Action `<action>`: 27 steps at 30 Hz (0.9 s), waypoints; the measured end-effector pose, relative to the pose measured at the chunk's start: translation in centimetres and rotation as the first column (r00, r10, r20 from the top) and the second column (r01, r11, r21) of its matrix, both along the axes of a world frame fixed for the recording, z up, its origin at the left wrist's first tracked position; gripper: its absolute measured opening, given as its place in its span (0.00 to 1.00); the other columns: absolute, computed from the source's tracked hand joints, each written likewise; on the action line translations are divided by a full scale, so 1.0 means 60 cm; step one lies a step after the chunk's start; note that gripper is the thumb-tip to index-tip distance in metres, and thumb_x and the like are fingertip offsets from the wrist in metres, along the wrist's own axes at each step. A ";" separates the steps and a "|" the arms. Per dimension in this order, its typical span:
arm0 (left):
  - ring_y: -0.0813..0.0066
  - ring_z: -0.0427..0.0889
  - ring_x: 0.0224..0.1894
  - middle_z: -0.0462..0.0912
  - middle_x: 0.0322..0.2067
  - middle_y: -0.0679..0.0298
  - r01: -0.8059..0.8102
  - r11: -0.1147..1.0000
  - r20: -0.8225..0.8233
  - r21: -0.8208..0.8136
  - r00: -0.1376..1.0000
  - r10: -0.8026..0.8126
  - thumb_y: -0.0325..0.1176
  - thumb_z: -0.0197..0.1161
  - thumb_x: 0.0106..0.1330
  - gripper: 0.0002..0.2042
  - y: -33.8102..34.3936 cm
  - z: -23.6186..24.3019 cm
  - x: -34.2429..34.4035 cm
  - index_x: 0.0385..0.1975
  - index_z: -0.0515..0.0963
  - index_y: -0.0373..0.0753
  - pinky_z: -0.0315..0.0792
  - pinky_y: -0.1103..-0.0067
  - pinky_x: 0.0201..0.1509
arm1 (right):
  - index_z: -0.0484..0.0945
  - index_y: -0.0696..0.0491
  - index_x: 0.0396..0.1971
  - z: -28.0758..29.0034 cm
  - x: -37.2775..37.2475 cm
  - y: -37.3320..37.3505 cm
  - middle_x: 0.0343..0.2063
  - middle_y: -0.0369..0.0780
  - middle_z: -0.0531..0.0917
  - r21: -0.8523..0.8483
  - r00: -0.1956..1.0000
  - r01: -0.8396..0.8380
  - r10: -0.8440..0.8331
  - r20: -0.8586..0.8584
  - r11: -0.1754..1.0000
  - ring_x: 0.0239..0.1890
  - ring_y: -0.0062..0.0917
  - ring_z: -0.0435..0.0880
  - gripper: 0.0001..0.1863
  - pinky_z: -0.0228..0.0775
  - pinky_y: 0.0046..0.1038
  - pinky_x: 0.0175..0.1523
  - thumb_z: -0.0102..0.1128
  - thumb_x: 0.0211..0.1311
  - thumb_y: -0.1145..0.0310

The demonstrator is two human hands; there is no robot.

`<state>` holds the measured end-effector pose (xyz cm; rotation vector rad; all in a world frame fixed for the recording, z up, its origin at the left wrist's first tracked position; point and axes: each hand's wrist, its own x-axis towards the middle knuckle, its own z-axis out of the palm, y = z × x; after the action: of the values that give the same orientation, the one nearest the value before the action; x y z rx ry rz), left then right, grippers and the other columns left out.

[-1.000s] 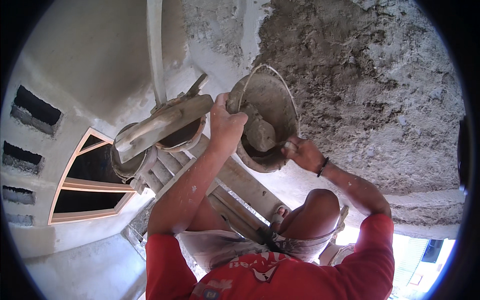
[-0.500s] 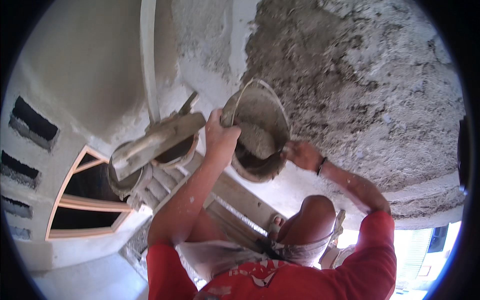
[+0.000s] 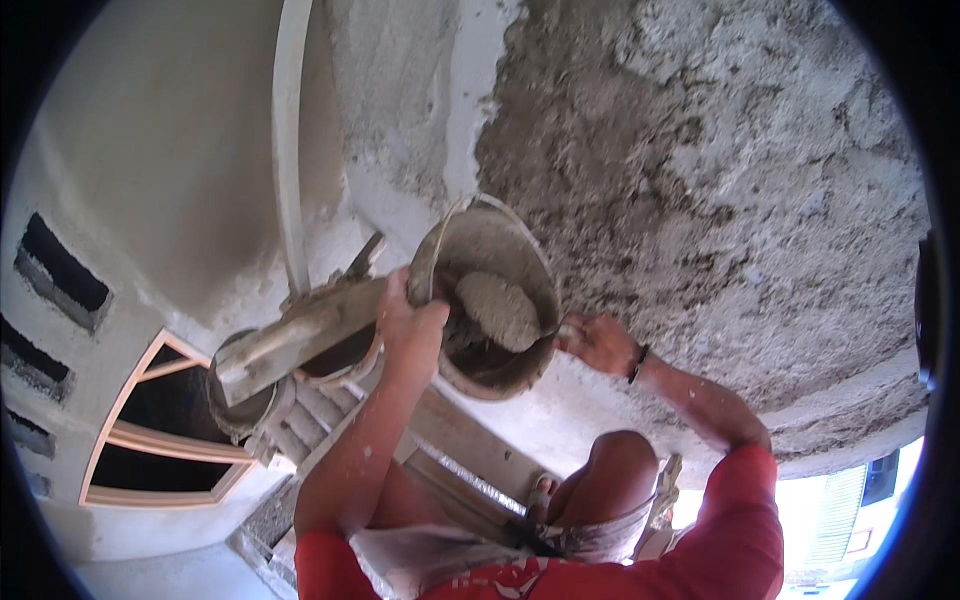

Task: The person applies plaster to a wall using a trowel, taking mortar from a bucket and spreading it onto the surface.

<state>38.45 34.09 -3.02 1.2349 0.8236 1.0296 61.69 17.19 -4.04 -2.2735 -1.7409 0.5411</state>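
A mortar-crusted bucket (image 3: 465,378) is tilted so that its mouth faces me. My left hand (image 3: 408,325) is closed on its left rim, beside the wire handle (image 3: 515,215). My right hand (image 3: 600,343) is closed round the grip of a trowel (image 3: 548,333) at the bucket's right rim. A heap of wet grey mortar (image 3: 497,310) lies on the trowel inside the bucket and hides most of the blade. Left of my left hand, a long wooden float (image 3: 300,340) rests across other containers.
Rough, partly wet plaster covers the wall (image 3: 700,200) on the right. Another bucket (image 3: 240,400) stands under the float at the left, near a wood-framed window opening (image 3: 170,440). A pale upright strip (image 3: 287,150) runs along the left wall. Planks (image 3: 470,440) lie below me.
In the picture the bucket and both hands have shifted down and left, as has the background. The mortar on the trowel has risen and shows as a fuller heap.
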 end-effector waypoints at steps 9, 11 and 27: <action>0.72 0.73 0.36 0.74 0.34 0.63 -0.224 0.974 0.053 -0.044 0.973 0.226 0.18 0.53 0.42 0.21 0.007 0.064 -0.025 0.42 0.72 0.33 0.69 0.77 0.45 | 0.75 0.54 0.43 0.362 -0.002 0.016 0.34 0.49 0.84 0.026 0.995 -0.027 0.029 -0.092 0.999 0.37 0.42 0.85 0.22 0.77 0.40 0.43 0.66 0.57 0.55; 0.74 0.73 0.37 0.74 0.35 0.63 -0.255 0.960 0.042 -0.118 0.964 0.261 0.17 0.52 0.41 0.22 0.008 0.133 -0.059 0.42 0.72 0.34 0.69 0.79 0.46 | 0.74 0.55 0.44 0.490 -0.020 0.040 0.34 0.47 0.83 0.009 0.987 -0.050 0.050 -0.154 0.999 0.37 0.40 0.85 0.22 0.76 0.39 0.43 0.69 0.54 0.57; 0.69 0.76 0.41 0.76 0.39 0.60 -0.525 0.849 -0.291 -0.057 0.822 0.489 0.17 0.51 0.42 0.25 -0.064 0.444 -0.246 0.47 0.71 0.31 0.70 0.79 0.48 | 0.80 0.52 0.38 0.911 0.042 0.159 0.27 0.39 0.81 -0.256 0.879 0.164 -0.259 -0.400 0.952 0.32 0.23 0.81 0.07 0.79 0.28 0.37 0.60 0.62 0.70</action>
<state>23.72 30.25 23.64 1.0694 1.4703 1.2192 64.20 26.71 50.62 -2.2189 -1.2505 1.1316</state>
